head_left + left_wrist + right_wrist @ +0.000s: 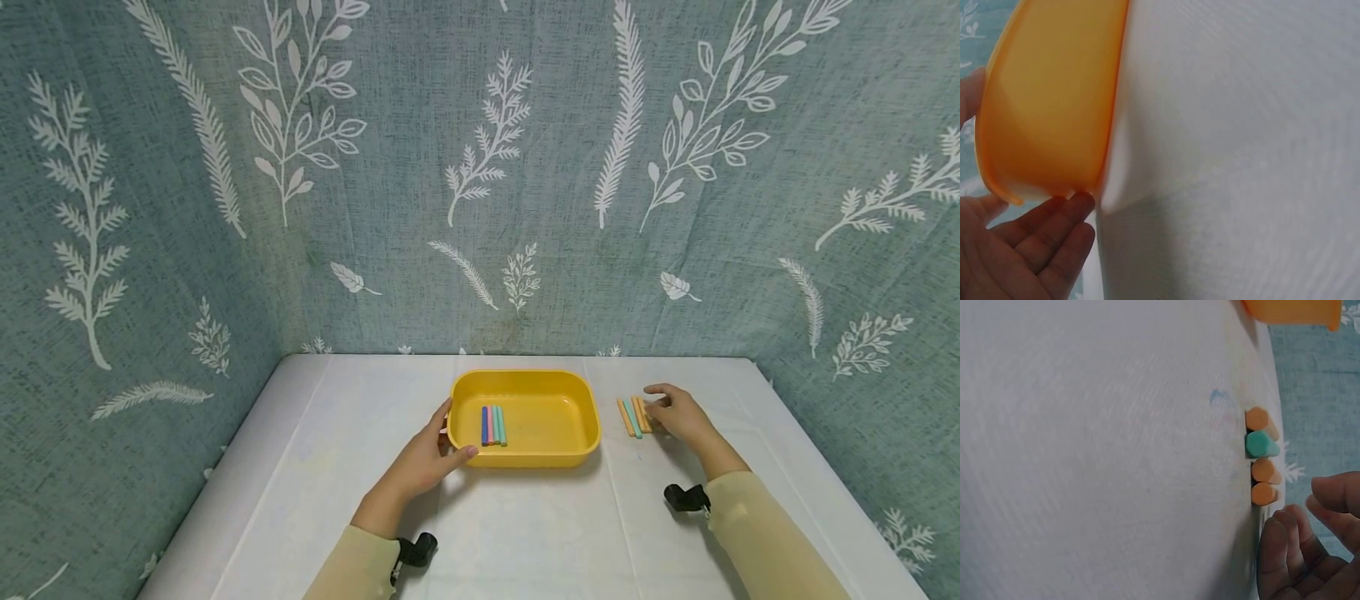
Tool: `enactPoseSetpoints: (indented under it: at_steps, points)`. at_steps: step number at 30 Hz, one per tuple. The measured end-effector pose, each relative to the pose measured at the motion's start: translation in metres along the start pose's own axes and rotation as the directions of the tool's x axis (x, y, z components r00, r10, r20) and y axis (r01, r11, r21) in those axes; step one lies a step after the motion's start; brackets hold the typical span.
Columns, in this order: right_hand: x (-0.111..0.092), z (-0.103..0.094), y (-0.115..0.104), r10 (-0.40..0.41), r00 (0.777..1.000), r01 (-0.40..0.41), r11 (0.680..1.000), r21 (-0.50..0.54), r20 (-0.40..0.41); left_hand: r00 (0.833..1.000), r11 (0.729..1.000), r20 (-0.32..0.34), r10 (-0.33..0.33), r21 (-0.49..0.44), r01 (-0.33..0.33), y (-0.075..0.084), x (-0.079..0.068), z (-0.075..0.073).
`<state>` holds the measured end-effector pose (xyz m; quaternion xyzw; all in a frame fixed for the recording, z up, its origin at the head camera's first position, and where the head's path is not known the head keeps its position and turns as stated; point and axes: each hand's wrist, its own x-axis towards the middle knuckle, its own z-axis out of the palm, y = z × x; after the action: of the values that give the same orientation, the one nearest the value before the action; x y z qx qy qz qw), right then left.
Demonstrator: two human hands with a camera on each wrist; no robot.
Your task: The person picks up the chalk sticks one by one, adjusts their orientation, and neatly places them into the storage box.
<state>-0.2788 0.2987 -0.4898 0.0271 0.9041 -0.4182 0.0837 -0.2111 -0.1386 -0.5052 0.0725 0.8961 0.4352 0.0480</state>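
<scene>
A yellow plastic tray (pixel 558 421) sits on the table, and my left hand (pixel 422 465) holds its left end, thumb over the near corner. In the left wrist view, fingers (pixel 1063 240) curl against the tray's end wall (pixel 1054 106). Inside, at the left, blue (pixel 484 426), pink and green chalk sticks lie side by side. To the right of the tray lies a row of orange chalk sticks (pixel 626 418) with a green chalk stick (pixel 633 419) among them. My right hand (pixel 681 418) is beside the row's right end, its thumb and fingers apart.
A white cloth (pixel 315 500) covers the table. Behind it and along both sides hangs green leaf-patterned fabric (pixel 405 167). Black wrist cameras (pixel 417 550) stick out below both hands. A faint blue smudge (pixel 1219 396) marks the cloth near the chalk row.
</scene>
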Motion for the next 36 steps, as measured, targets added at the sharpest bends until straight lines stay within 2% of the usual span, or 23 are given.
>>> enactPoseSetpoints:
  at_steps: [8, 13, 18, 27, 33, 36]
  points:
    - [0.006, 0.0, 0.002, 0.039, 0.999, -0.038, 0.998, -0.039, 0.025, 1.0, 1.0, -0.002, -0.006, 0.009, 0.006, 0.001, 0.001, 0.0]
    - [0.014, -0.002, 0.002, 0.053, 0.996, -0.047, 0.995, -0.089, 0.073, 1.0, 1.0, -0.005, -0.008, 0.006, 0.008, 0.002, 0.0, 0.0]
    - [0.016, -0.006, -0.001, 0.047, 0.987, -0.029, 0.993, -0.117, 0.151, 1.0, 1.0, -0.002, -0.006, 0.0, 0.006, 0.002, -0.001, -0.001]
    - [0.015, -0.009, -0.008, 0.04, 0.975, 0.0, 0.983, -0.182, 0.218, 1.0, 1.0, -0.004, 0.006, -0.002, -0.006, -0.001, -0.001, 0.0]
    - [0.014, -0.011, -0.008, 0.065, 0.975, -0.03, 0.986, -0.163, 0.215, 1.0, 1.0, -0.005, -0.009, 0.001, 0.009, -0.001, 0.0, 0.001]
    - [0.015, -0.01, -0.005, 0.057, 0.976, -0.034, 0.993, -0.111, 0.208, 1.0, 1.0, -0.006, -0.012, 0.0, 0.012, -0.001, -0.001, 0.001]
